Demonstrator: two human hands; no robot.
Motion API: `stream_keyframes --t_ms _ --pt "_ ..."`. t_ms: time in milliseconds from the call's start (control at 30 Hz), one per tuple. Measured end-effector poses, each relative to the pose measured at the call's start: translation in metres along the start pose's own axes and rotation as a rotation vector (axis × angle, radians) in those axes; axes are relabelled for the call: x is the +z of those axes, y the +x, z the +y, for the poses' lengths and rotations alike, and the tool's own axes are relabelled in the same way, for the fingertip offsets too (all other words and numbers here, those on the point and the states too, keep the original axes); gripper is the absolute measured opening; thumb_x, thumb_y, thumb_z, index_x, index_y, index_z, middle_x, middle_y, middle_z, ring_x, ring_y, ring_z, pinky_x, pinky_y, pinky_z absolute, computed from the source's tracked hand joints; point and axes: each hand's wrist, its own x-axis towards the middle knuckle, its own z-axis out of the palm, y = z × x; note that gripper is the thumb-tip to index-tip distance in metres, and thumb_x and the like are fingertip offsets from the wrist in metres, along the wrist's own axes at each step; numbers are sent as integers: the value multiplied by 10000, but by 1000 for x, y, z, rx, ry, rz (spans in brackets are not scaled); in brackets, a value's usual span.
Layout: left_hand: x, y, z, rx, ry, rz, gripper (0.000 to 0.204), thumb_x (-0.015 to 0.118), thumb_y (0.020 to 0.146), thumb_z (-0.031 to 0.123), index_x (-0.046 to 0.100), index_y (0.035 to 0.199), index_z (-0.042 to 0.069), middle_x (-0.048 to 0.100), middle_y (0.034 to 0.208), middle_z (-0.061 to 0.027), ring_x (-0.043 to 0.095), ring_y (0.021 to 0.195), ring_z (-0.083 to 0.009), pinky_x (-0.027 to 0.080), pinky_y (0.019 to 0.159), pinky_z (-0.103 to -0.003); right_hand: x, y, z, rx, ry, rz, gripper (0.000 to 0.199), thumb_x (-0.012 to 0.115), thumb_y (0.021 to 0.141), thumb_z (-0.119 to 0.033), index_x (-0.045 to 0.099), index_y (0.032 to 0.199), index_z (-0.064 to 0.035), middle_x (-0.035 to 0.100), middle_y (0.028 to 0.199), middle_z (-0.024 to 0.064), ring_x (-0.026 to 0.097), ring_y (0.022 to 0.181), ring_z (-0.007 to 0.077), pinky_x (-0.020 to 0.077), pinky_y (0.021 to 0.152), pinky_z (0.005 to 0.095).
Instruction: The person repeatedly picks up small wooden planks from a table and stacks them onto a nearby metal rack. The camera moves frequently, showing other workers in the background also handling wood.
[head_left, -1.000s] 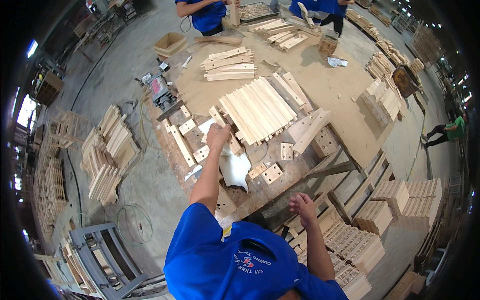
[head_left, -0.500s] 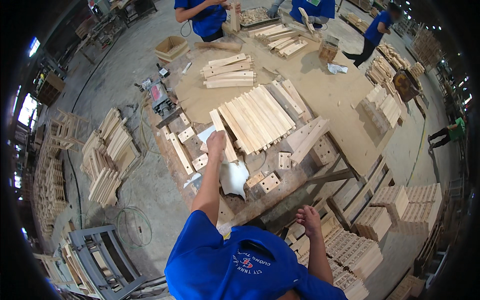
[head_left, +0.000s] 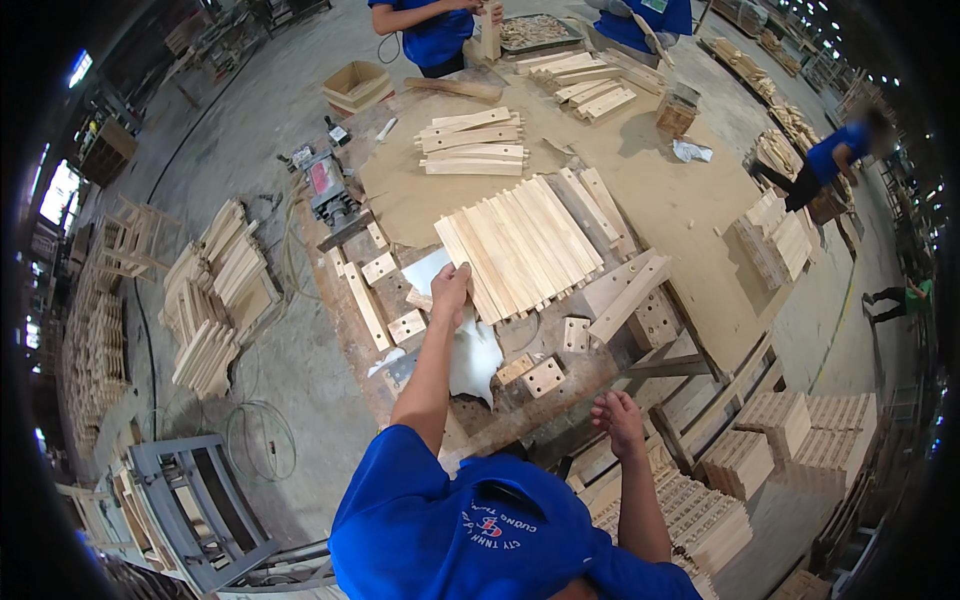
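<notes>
A row of pale wooden slats lies side by side on the workbench, with tenons at their ends. At its left edge, my left hand is closed on the outermost slat, thumb and fingers at its near part. That slat lies against the rest of the row. Below this hand are a white sheet and small drilled wooden blocks. My right hand hangs beyond the bench's near edge, its fingers loosely curled and apart, with nothing visible in it.
Further slats lie on the far side of the bench, near a small machine and a cardboard box. Two co-workers stand across the bench. Stacked wooden parts stand to my right. Another person walks at the right.
The outermost slat, which stood apart at an angle, now lies against the row, and my left hand moved right with it. My right hand stays nearly in place. The walking person moved further right.
</notes>
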Motion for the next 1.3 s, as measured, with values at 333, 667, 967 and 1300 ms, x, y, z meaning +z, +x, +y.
stream_keyframes --t_ms 333,667,967,1300 --pt "-12 -12 28 -87 -461 34 294 516 1061 347 605 1069 68 637 811 -29 615 668 -165 518 580 -343 28 5 -23 -10 -31 -25 311 637 1070 -278 571 1297 -77 694 1102 65 693 888 144 584 722 295" --pt "17 5 1 -68 -25 233 633 455 1112 490 592 1335 -86 647 1304 -203 607 1173 -287 489 1008 -421 45 7 -23 -8 -80 -71 294 640 1067 -270 579 1288 -86 711 1092 59 692 897 143 565 740 297" --pt "25 5 -11 122 278 340 533 440 1089 398 732 1053 -47 758 938 -214 703 873 -353 516 846 -460 54 18 -32 -73 -151 -78 295 630 1070 -265 589 1279 -61 704 1086 65 674 899 134 555 743 286" --pt "36 -21 2 128 679 213 656 558 1026 482 578 1400 -57 694 1240 -297 645 1180 -455 483 1038 -494 114 99 -137 -814 -833 126 491 735 949 -229 586 1343 24 690 1157 158 656 1082 293 520 962 403"
